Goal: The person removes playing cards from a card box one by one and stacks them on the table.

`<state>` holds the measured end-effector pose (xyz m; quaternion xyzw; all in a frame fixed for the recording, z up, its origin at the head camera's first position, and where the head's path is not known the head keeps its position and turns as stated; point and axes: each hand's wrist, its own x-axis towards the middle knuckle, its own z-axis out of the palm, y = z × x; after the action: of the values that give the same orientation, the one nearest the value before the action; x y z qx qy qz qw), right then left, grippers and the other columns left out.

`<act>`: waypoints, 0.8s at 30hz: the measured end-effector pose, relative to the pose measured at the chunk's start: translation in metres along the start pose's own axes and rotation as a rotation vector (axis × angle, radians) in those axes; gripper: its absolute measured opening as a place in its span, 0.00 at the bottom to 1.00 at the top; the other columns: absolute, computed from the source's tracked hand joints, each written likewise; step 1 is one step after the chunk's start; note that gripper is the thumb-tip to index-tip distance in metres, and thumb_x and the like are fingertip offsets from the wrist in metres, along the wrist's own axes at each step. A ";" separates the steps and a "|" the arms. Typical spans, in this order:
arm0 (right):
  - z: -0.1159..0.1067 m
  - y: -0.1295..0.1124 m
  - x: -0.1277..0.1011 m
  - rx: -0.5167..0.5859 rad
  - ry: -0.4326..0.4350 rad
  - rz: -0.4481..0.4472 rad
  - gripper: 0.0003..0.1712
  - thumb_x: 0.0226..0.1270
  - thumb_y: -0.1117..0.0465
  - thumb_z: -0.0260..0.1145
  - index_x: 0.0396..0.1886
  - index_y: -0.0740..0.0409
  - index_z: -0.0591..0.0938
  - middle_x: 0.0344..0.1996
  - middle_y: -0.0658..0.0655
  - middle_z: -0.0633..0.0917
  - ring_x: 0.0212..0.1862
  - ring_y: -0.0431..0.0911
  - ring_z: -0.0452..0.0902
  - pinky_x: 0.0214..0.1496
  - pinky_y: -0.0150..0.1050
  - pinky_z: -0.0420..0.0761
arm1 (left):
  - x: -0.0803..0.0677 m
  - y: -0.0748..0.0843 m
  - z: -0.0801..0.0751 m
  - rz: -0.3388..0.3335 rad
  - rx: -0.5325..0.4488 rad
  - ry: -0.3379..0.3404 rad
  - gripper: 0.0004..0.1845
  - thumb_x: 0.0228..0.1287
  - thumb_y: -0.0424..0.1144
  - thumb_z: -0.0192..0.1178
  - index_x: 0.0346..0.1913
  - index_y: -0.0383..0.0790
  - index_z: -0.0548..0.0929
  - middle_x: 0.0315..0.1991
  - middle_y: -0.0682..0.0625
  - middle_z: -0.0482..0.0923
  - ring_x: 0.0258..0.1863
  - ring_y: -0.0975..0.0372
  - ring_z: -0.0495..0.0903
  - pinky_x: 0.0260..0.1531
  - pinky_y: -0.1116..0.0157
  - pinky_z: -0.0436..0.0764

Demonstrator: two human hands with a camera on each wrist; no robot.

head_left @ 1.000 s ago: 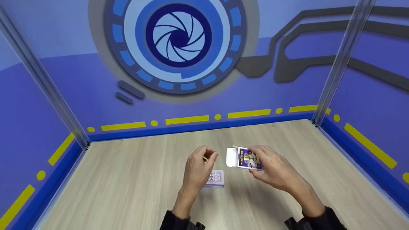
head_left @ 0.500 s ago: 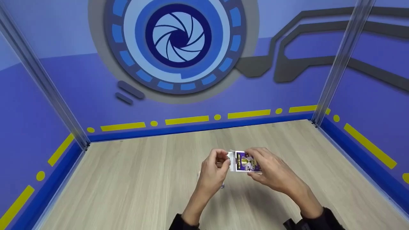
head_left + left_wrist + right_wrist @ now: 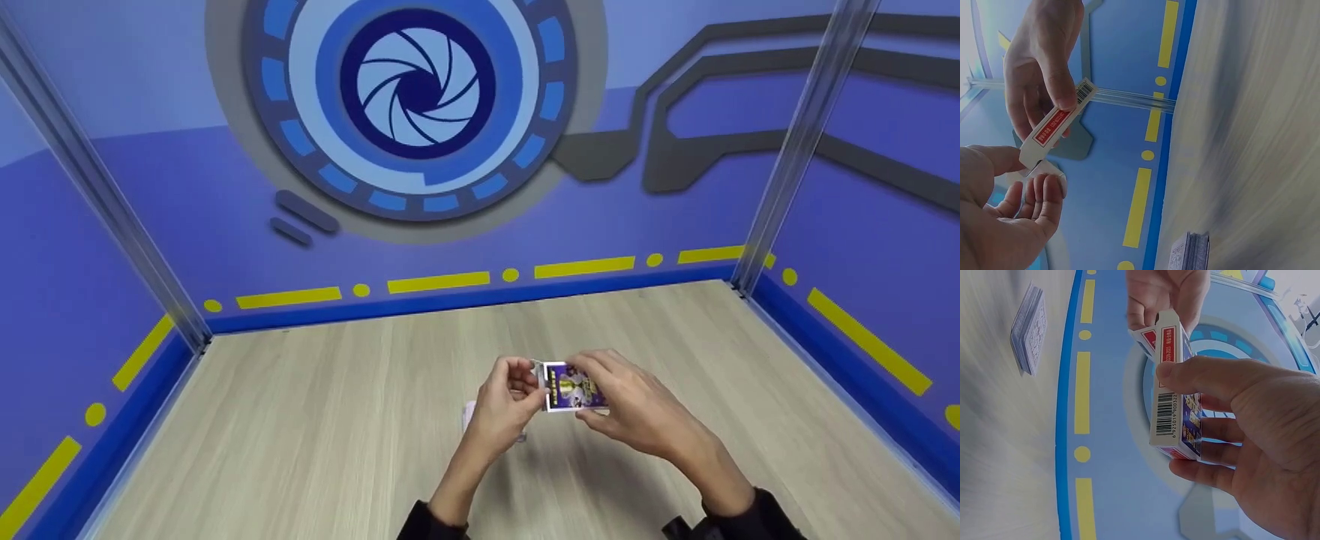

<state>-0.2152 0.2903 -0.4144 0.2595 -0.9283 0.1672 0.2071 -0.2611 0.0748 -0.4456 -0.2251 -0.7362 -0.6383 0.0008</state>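
- A deck of cards (image 3: 471, 417) is left lying on the desk (image 3: 300, 420), low left, mostly hidden behind the left hand (image 3: 504, 409)
- The white flap (image 3: 1045, 169) at the box's open end is pinched by the left hand's curled fingers
- The card box (image 3: 570, 386) is held above the desk, gripped by the right hand (image 3: 637, 409) across its sides
- The step in hand is judged to be flap handling; a steady box is called for next
- Pale wood desk, walled in blue with yellow dashes
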 end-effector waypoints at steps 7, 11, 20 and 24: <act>0.002 -0.002 0.000 -0.022 0.000 -0.019 0.40 0.53 0.59 0.84 0.65 0.57 0.78 0.57 0.55 0.81 0.56 0.46 0.78 0.51 0.47 0.83 | 0.001 -0.005 -0.001 -0.038 -0.008 0.004 0.17 0.64 0.26 0.69 0.50 0.34 0.73 0.41 0.47 0.77 0.40 0.62 0.77 0.41 0.70 0.79; 0.002 -0.002 0.000 -0.020 -0.008 -0.013 0.39 0.53 0.59 0.83 0.65 0.56 0.78 0.57 0.55 0.82 0.56 0.46 0.78 0.51 0.47 0.83 | 0.001 -0.005 0.001 -0.036 -0.007 0.018 0.17 0.63 0.24 0.69 0.50 0.33 0.73 0.39 0.48 0.77 0.38 0.63 0.77 0.38 0.70 0.79; 0.001 0.000 0.000 -0.019 -0.016 0.006 0.40 0.53 0.59 0.83 0.65 0.57 0.78 0.58 0.55 0.82 0.57 0.47 0.78 0.53 0.47 0.83 | 0.001 -0.002 -0.002 -0.113 -0.090 -0.014 0.15 0.66 0.26 0.66 0.50 0.33 0.73 0.39 0.47 0.79 0.37 0.62 0.78 0.34 0.70 0.80; 0.001 0.001 0.001 -0.010 -0.017 0.027 0.39 0.54 0.59 0.82 0.66 0.58 0.77 0.59 0.56 0.81 0.57 0.47 0.78 0.53 0.48 0.82 | 0.003 0.000 -0.008 -0.133 -0.097 -0.001 0.16 0.64 0.24 0.62 0.53 0.33 0.71 0.40 0.45 0.83 0.37 0.61 0.79 0.34 0.69 0.78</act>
<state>-0.2168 0.2907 -0.4147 0.2473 -0.9344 0.1629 0.1982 -0.2661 0.0685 -0.4433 -0.1758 -0.7176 -0.6719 -0.0528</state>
